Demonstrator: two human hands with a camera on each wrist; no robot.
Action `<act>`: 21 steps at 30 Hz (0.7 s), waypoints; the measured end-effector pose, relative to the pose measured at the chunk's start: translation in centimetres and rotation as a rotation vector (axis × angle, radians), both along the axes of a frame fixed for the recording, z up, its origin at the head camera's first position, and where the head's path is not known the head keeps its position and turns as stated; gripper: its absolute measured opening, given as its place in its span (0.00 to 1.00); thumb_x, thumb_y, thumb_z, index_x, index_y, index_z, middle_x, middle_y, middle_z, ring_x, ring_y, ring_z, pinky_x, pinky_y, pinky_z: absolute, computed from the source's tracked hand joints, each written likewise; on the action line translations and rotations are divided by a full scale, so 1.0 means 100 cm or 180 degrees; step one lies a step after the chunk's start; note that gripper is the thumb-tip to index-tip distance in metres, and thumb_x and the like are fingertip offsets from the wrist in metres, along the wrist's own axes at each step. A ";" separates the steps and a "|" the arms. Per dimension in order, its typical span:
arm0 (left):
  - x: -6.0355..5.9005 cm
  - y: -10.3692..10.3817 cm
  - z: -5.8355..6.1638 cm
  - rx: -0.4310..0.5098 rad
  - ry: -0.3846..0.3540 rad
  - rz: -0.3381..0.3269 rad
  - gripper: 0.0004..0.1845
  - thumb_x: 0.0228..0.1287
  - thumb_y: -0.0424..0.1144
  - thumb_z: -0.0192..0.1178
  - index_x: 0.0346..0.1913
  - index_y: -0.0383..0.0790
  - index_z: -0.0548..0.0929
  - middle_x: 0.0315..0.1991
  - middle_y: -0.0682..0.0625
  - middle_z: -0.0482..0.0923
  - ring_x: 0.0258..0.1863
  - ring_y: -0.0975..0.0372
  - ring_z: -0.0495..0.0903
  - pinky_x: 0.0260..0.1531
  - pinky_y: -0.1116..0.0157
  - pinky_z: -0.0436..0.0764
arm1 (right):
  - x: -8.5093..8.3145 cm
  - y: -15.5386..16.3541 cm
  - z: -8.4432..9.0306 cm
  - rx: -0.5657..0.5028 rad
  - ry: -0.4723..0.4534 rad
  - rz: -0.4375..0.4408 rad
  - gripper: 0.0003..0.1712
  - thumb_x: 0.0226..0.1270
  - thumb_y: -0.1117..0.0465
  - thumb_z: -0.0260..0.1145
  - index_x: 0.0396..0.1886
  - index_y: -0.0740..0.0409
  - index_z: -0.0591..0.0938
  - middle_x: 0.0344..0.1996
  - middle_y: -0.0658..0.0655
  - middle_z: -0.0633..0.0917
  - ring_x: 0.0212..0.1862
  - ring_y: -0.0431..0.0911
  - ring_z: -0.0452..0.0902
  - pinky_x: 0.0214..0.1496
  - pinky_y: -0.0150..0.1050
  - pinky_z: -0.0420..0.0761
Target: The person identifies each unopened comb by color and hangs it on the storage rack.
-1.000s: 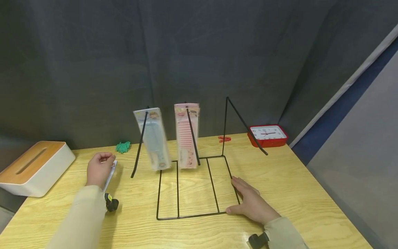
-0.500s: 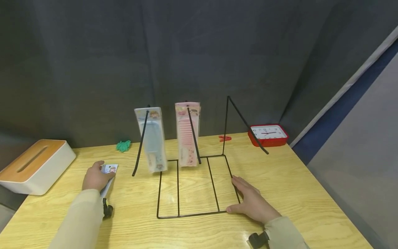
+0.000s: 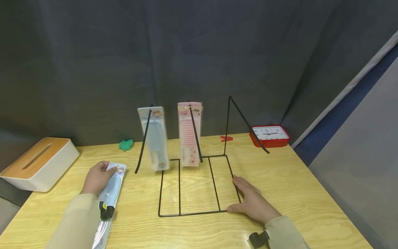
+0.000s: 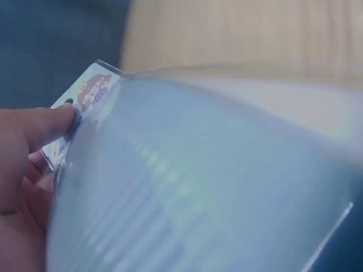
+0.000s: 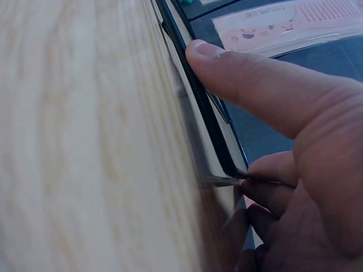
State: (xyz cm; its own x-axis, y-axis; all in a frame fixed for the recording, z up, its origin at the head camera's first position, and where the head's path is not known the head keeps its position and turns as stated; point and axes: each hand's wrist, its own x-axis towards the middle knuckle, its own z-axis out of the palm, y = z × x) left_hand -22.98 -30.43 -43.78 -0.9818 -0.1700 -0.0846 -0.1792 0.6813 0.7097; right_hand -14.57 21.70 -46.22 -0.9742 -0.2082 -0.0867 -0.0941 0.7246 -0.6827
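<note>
In my left hand (image 3: 97,178) the packed comb (image 3: 112,188) is pale blue, with a small cartoon print on top. On the black wire rack (image 3: 199,186) hang one blue comb (image 3: 154,138) and one pink comb (image 3: 189,135). The table (image 3: 295,186) is light yellow wood, the clock (image 3: 269,135) red with white face.

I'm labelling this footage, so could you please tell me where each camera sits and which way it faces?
Head: above the table, looking forward and down; both sleeves, left hand, right hand.
Left wrist: looks along the fingers at the packaged blue comb.
Right wrist: close to the tabletop, facing the wire rack; thumb shows.
Shared: head and right wrist both show the rack and pink comb.
</note>
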 end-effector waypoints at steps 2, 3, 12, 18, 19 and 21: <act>0.005 0.008 0.009 0.0242 0.0030 -0.0033 0.32 0.77 0.54 0.51 0.68 0.29 0.67 0.64 0.28 0.69 0.57 0.42 0.73 0.48 0.50 0.77 | 0.000 0.000 -0.001 -0.0010 -0.0023 -0.0007 0.66 0.44 0.37 0.81 0.78 0.59 0.61 0.79 0.59 0.58 0.79 0.60 0.45 0.72 0.70 0.48; 0.009 0.013 0.015 0.0357 0.0066 -0.0033 0.33 0.77 0.55 0.51 0.67 0.30 0.67 0.62 0.30 0.71 0.54 0.45 0.75 0.46 0.53 0.78 | 0.001 0.000 -0.001 -0.0008 -0.0027 -0.0003 0.66 0.44 0.37 0.81 0.78 0.60 0.60 0.79 0.59 0.57 0.79 0.60 0.45 0.72 0.70 0.48; 0.061 0.064 0.078 0.1612 0.0589 -0.0713 0.13 0.75 0.43 0.59 0.50 0.37 0.74 0.37 0.55 0.82 0.34 0.64 0.81 0.31 0.65 0.83 | 0.001 -0.001 0.004 -0.0025 -0.0062 0.0000 0.66 0.46 0.38 0.81 0.79 0.60 0.59 0.79 0.59 0.57 0.79 0.61 0.45 0.72 0.71 0.49; 0.100 0.094 0.112 0.2268 0.1304 -0.1579 0.09 0.72 0.23 0.53 0.41 0.40 0.77 0.37 0.52 0.83 0.34 0.63 0.82 0.30 0.65 0.83 | 0.001 -0.001 0.005 -0.0047 -0.0062 0.0008 0.66 0.46 0.39 0.81 0.79 0.60 0.59 0.79 0.60 0.57 0.79 0.61 0.45 0.72 0.71 0.49; 0.105 0.097 0.115 0.2403 0.1453 -0.1749 0.10 0.71 0.20 0.52 0.41 0.38 0.77 0.38 0.51 0.83 0.34 0.63 0.82 0.31 0.66 0.83 | 0.001 -0.001 0.005 -0.0049 -0.0064 0.0005 0.66 0.46 0.39 0.81 0.79 0.60 0.59 0.79 0.60 0.57 0.79 0.61 0.45 0.72 0.71 0.49; 0.112 0.104 0.120 0.2627 0.1708 -0.2034 0.13 0.68 0.15 0.49 0.41 0.35 0.77 0.39 0.49 0.83 0.36 0.63 0.82 0.35 0.69 0.83 | 0.001 -0.001 0.005 -0.0049 -0.0068 0.0000 0.66 0.46 0.39 0.81 0.79 0.60 0.59 0.79 0.60 0.57 0.79 0.61 0.45 0.72 0.71 0.49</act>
